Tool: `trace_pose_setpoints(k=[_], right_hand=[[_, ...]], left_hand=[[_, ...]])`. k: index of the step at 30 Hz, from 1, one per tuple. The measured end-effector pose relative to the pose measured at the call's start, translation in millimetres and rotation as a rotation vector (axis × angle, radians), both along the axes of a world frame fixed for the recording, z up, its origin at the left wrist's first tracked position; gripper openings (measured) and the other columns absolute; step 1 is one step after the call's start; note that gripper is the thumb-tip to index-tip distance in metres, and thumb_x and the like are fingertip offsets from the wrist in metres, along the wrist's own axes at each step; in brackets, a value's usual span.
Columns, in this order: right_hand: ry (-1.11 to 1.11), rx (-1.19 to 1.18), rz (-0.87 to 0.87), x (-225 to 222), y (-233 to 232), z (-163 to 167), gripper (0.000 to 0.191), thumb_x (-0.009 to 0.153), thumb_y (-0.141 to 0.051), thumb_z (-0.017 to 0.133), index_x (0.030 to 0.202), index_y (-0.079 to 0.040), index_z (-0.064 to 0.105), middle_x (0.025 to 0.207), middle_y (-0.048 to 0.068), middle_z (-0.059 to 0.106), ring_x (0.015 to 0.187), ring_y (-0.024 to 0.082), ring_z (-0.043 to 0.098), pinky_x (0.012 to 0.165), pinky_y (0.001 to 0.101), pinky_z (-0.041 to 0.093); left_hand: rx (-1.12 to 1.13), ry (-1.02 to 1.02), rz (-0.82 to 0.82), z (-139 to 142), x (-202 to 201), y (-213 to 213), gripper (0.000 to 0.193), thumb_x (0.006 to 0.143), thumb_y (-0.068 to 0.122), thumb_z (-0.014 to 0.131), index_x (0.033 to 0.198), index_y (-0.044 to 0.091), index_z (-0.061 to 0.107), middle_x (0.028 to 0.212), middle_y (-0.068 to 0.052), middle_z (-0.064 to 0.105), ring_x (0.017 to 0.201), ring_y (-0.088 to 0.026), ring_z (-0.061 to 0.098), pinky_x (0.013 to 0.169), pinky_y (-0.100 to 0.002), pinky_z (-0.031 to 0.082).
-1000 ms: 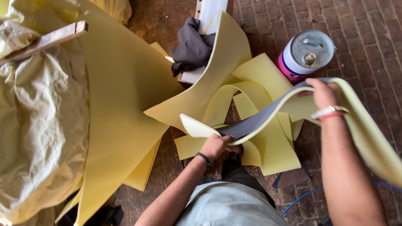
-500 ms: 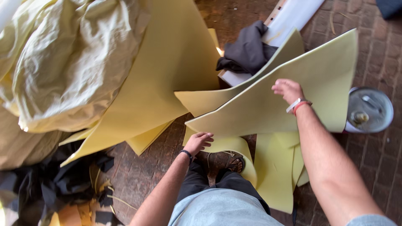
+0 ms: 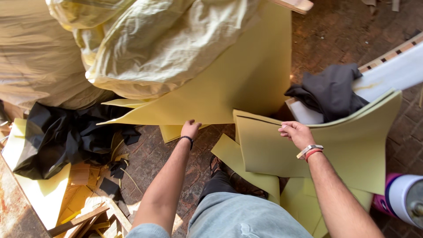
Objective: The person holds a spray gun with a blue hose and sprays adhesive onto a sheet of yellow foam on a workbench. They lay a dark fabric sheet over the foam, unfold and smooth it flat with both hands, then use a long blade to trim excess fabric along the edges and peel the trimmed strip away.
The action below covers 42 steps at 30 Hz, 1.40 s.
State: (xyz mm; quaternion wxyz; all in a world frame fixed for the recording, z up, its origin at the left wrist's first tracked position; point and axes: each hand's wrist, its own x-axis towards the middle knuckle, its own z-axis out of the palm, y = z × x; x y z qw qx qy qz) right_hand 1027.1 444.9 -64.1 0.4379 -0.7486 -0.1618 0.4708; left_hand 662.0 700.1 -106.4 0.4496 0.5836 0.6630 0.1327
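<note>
Only the head view to go on, looking straight down at both arms over a brick floor (image 3: 343,31).

The left hand (image 3: 190,129) is up at the bottom edge of a big yellow foam sheet (image 3: 246,75) that leans out from under a heap of pale plastic wrap (image 3: 145,44). Fingers are curled around that edge, so it's closed on the sheet, pinching it near the lowest point. That looks like the easiest spot to grab, since the rest is buried under the wrap.

The right hand (image 3: 298,133) is closed on a second yellow foam piece (image 3: 348,145), gripping its upper left area with the fingers folded over. That piece bows upward, with its far right corner lifted well off the floor, so I'd say the hand is carrying it rather than just resting on it. More cut foam offcuts (image 3: 246,169) lie flat below it, beside the person's foot.

Containers: a white can with a magenta band (image 3: 403,200) sits at the bottom right, just beside the held piece. Its top is mostly cut off by the frame, so I can't tell what's in it.

Other stuff: a dark grey cloth (image 3: 330,90) is draped on a white board (image 3: 387,72), black plastic sheeting (image 3: 66,136) is crumpled on the left, and there are wooden scraps (image 3: 83,216) near the bottom left.
</note>
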Motion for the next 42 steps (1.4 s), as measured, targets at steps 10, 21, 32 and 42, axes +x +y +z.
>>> trace_pose_setpoints(k=[10,21,32,42], right_hand=[[0.018,-0.005,0.188,-97,172,36,0.032,0.096,-0.019,0.065,0.122,-0.002,0.07,0.102,0.005,0.077,0.091,0.011,0.069,0.082,0.0265,0.053],[-0.081,-0.058,0.254,-137,230,51,0.034,0.096,-0.02,0.065,0.123,0.0,0.069,0.103,0.007,0.078,0.093,0.013,0.071,0.088,0.029,0.055],[-0.043,-0.074,0.307,-166,249,15,0.036,0.096,-0.021,0.065,0.125,0.0,0.068,0.106,0.007,0.079,0.094,0.013,0.073,0.087,0.0281,0.057],[-0.195,-0.214,0.26,-167,256,32,0.068,0.085,-0.037,0.076,0.137,0.001,0.057,0.124,0.017,0.07,0.108,0.022,0.068,0.089,0.0395,0.055]], left_hand=[[0.069,0.419,-0.213,0,-45,175,0.09,0.08,0.027,0.077,0.158,0.017,0.033,0.166,-0.011,0.024,0.151,-0.033,0.025,0.117,-0.048,0.037],[0.068,0.526,-0.48,-25,-63,219,0.069,0.089,0.023,0.072,0.152,0.017,0.044,0.163,-0.009,0.034,0.154,-0.03,0.024,0.124,-0.047,0.032],[0.047,0.639,-0.403,-51,-97,153,0.044,0.095,0.024,0.069,0.137,0.022,0.06,0.13,-0.007,0.065,0.125,-0.023,0.059,0.107,-0.048,0.043],[0.389,0.256,-0.742,-30,-102,64,0.042,0.084,0.008,0.068,0.121,0.026,0.076,0.09,-0.003,0.069,0.081,-0.02,0.066,0.069,-0.033,0.054]])
